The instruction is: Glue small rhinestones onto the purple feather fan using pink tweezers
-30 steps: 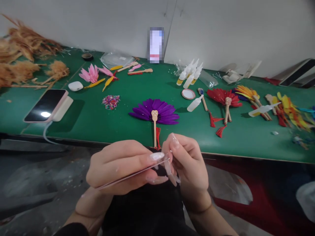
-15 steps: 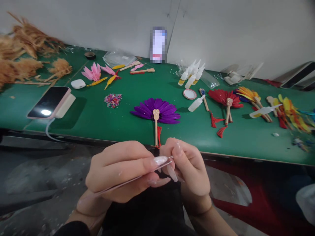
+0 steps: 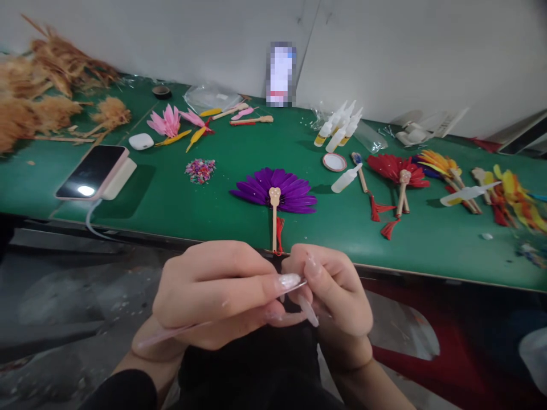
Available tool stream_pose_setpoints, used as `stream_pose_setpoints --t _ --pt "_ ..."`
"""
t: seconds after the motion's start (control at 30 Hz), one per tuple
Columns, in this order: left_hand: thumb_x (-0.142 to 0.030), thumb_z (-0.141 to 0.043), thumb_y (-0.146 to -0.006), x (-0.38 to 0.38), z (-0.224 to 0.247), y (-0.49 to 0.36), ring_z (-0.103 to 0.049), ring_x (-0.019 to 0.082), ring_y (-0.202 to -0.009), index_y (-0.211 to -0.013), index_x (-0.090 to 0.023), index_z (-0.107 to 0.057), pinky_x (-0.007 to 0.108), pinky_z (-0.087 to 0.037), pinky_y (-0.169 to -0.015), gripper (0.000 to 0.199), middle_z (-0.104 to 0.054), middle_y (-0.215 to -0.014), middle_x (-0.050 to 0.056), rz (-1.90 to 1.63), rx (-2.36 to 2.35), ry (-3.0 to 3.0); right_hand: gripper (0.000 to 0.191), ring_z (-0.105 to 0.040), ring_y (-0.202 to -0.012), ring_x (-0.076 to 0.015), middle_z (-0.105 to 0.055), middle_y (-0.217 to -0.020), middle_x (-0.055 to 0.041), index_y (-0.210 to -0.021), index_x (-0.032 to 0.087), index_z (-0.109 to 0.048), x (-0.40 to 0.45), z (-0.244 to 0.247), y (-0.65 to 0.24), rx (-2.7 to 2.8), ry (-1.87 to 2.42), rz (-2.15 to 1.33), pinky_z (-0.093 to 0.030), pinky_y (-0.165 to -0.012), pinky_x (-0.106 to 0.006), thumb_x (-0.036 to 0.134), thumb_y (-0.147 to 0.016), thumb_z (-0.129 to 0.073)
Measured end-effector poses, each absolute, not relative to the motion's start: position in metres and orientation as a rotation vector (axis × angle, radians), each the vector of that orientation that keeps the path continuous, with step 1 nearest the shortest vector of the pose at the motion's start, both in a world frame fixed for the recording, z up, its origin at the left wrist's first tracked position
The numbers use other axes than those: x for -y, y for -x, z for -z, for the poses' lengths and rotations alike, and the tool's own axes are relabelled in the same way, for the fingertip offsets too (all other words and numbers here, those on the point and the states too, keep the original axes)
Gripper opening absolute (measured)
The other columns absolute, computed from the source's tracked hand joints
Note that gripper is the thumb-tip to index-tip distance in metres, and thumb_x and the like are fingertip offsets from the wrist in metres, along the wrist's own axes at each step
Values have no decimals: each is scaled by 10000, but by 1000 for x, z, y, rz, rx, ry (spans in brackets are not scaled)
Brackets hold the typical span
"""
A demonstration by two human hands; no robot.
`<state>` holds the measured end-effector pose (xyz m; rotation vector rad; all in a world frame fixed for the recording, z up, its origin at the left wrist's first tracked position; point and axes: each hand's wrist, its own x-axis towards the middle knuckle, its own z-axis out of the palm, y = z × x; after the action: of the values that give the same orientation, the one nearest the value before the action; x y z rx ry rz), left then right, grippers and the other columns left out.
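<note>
Pink tool (image 3: 173, 335): slim, in the left hand (image 3: 217, 290), in front of the bench (image 3: 239, 145); its shiny tip reaches the right hand's fingertips.
Bench: green-topped, running across the view against a pale wall.
Tan fibres (image 3: 60, 74): heaped loosely at the far left.
Left hand: grasping the pink tool, fingers covering much of its length.
Right hand (image 3: 339, 293): thumb and fingers drawn together at the tool's tip; I cannot tell what, if anything, is pinched there.
Purple feather fan (image 3: 274, 196): lying spread just beyond the hands, its pale wooden handle pointing toward them, a red tassel beside the handle.
Dark-screened phone (image 3: 94, 169): tilted on a white block, left of the fan.
Red feather fan (image 3: 397, 171): to the right, near yellow feathers (image 3: 440, 162).
Pink feathers (image 3: 166, 121): toward the back left.
White bottles (image 3: 337, 128): a group standing toward the back; one single bottle (image 3: 346, 179) lies closer.
Round white lid (image 3: 334, 162): red-rimmed, between the bottle group and the single bottle.
Bead pile (image 3: 200, 170): tiny, multicoloured pieces, left of the purple feather fan.
</note>
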<state>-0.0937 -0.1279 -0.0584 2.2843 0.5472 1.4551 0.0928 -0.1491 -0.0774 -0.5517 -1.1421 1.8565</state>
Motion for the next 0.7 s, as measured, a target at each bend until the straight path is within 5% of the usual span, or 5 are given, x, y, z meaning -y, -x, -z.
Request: stream_pose_setpoints --t 0.3,0.5,0.7 --pt "-207 -727 -920 122 54 89 -682 96 -583 -846 -178 -707 170 -570 -522 82 -755 -751 -8 -1499 -532 -2218 452 -295 -396 -81 -388 -541 59 -710 218 -496 150 80 -90 1129 603 -1881 -169 -366 -268 531 -1035 -472" --pt "-264 -535 -1040 130 49 89 -683 83 -560 -865 -227 -622 190 -590 -526 199 -764 -748 -48 -1397 -699 -2433 418 -329 -391 -74 -436 -531 60 -741 216 -526 152 80 -87 1109 588 -1779 -182 -367 -247 451 -1075 -437" --pt "-227 -544 -1026 135 44 89 -670 79 -539 -842 -225 -579 186 -557 -490 187 -736 -716 -56 -1332 -887 -2414 432 -349 -393 -70 -445 -523 61 -728 216 -511 154 77 -84 1156 649 -1714 -223 -375 -232 451 -1079 -426"
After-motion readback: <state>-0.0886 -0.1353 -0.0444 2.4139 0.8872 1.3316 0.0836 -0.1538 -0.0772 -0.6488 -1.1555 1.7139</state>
